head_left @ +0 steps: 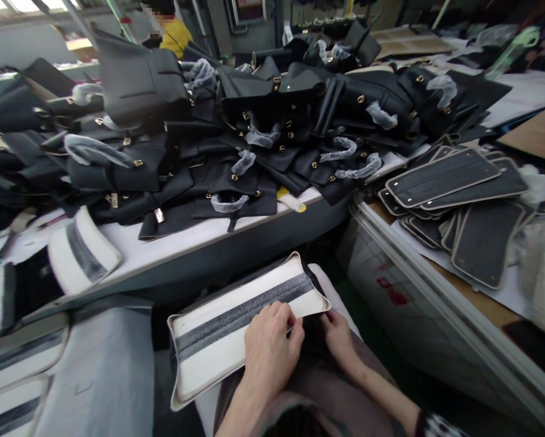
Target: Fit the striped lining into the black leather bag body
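A white rectangular panel [218, 358] with a dark grey stripe down its middle lies across my lap, its corners turned up and dark material showing along its far edge. My left hand [272, 343] rests over its near right part, fingers curled and thumb at the near edge. At the right near corner, my right hand [338, 337] is closed on the panel's edge, its fingertips partly hidden. A pale support [340, 291] shows beneath the panel's right end.
Black bag pieces [236, 145] with gold buckles and plastic-wrapped handles heap on the table ahead. Dark panels with pale edges [450, 182] are piled at the right. More striped white panels [79, 255] lie at the left. Someone in yellow [176, 39] is behind the heap.
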`<move>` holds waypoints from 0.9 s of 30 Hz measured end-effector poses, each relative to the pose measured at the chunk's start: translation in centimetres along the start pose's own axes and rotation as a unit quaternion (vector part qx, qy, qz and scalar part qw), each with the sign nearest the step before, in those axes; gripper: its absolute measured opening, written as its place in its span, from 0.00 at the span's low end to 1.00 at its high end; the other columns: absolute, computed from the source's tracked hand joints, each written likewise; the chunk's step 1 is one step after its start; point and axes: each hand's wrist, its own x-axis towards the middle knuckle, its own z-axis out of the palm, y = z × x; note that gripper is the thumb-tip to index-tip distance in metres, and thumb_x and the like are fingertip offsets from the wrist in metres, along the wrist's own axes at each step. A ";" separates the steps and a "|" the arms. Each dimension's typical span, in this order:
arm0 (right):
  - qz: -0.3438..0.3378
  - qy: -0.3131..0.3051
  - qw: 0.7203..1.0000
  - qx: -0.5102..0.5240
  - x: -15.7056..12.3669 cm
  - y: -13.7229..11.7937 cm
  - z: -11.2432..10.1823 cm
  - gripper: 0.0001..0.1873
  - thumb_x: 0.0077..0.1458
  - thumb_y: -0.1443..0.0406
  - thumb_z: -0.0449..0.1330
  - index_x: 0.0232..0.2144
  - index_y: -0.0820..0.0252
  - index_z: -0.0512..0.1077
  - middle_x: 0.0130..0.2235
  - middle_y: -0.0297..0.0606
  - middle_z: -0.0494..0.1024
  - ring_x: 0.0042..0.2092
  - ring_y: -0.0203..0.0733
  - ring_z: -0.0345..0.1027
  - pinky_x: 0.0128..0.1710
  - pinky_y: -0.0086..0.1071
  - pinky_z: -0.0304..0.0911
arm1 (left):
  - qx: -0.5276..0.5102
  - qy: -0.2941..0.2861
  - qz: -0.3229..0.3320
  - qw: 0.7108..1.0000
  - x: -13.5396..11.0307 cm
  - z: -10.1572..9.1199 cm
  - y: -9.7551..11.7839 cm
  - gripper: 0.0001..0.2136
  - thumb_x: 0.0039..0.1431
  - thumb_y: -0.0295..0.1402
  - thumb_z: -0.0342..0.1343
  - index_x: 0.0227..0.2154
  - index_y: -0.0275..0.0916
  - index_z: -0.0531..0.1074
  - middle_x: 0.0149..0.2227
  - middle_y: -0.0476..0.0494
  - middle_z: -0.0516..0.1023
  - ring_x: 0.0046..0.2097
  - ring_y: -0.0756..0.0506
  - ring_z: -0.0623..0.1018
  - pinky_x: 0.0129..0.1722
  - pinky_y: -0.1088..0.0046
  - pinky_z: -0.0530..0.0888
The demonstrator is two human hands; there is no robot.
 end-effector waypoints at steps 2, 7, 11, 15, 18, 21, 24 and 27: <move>-0.128 -0.012 0.988 -0.088 -1.6 -0.7 -1.1 0.11 0.60 0.63 0.57 0.40 0.60 0.77 0.42 0.44 0.79 0.44 0.47 0.74 0.46 0.38 0.71 | 0.001 0.011 0.007 1.000 -0.1 0.1 0.0 0.08 0.62 0.30 0.54 0.27 0.41 0.65 0.30 0.50 0.70 0.36 0.45 0.71 0.33 0.68 0.61; -0.505 -0.031 0.819 -0.272 -4.1 -4.1 -2.3 0.26 0.56 0.78 0.54 0.58 0.65 0.66 0.52 0.48 0.74 0.56 0.47 0.67 0.54 0.38 0.69 | 0.011 0.031 0.027 0.999 -0.5 0.2 -0.2 0.08 0.62 0.29 0.54 0.27 0.41 0.64 0.30 0.49 0.71 0.35 0.45 0.71 0.32 0.68 0.61; -0.513 -0.021 0.770 -0.378 -3.5 -5.1 -1.2 0.24 0.58 0.76 0.54 0.58 0.74 0.64 0.55 0.53 0.72 0.60 0.52 0.62 0.55 0.45 0.67 | 0.015 0.034 0.024 0.999 -0.6 0.1 -0.2 0.08 0.62 0.29 0.54 0.27 0.40 0.64 0.30 0.49 0.71 0.35 0.44 0.71 0.32 0.68 0.61; -0.497 -0.008 0.746 -0.443 -3.4 -4.5 -0.4 0.22 0.59 0.76 0.52 0.56 0.73 0.66 0.55 0.52 0.72 0.59 0.53 0.61 0.56 0.48 0.65 | 0.019 0.033 0.028 0.999 -0.7 0.2 -0.2 0.07 0.62 0.30 0.54 0.28 0.41 0.65 0.31 0.49 0.71 0.36 0.44 0.72 0.33 0.68 0.62; -0.496 -0.004 0.743 -0.449 -3.5 -4.1 -0.3 0.23 0.59 0.76 0.52 0.56 0.74 0.65 0.55 0.53 0.71 0.59 0.53 0.61 0.57 0.49 0.64 | -0.014 0.034 0.030 0.999 -1.4 0.0 -0.5 0.05 0.61 0.28 0.56 0.39 0.41 0.67 0.33 0.49 0.72 0.37 0.43 0.72 0.34 0.68 0.64; -0.497 -0.007 0.745 -0.445 -3.5 -4.1 -0.3 0.22 0.59 0.74 0.54 0.57 0.73 0.65 0.54 0.53 0.72 0.59 0.53 0.62 0.56 0.49 0.64 | -0.029 0.046 0.059 0.997 -3.0 -0.7 -1.4 0.15 0.59 0.25 0.58 0.47 0.41 0.64 0.38 0.47 0.73 0.41 0.42 0.72 0.38 0.66 0.66; -0.494 -0.008 0.754 -0.433 -3.3 -4.2 0.0 0.23 0.60 0.73 0.55 0.58 0.71 0.64 0.53 0.52 0.72 0.57 0.53 0.63 0.55 0.48 0.65 | 0.010 0.078 0.061 0.995 -5.1 -1.6 -3.2 0.06 0.61 0.26 0.57 0.39 0.41 0.67 0.38 0.47 0.72 0.41 0.40 0.70 0.40 0.62 0.64; -0.494 -0.007 0.763 -0.417 -3.4 -4.2 0.3 0.25 0.60 0.72 0.56 0.59 0.69 0.63 0.53 0.52 0.72 0.56 0.53 0.64 0.54 0.49 0.65 | 0.019 0.103 0.051 0.993 -6.9 -1.8 -4.9 0.02 0.63 0.27 0.55 0.35 0.40 0.68 0.36 0.46 0.72 0.39 0.41 0.68 0.38 0.62 0.63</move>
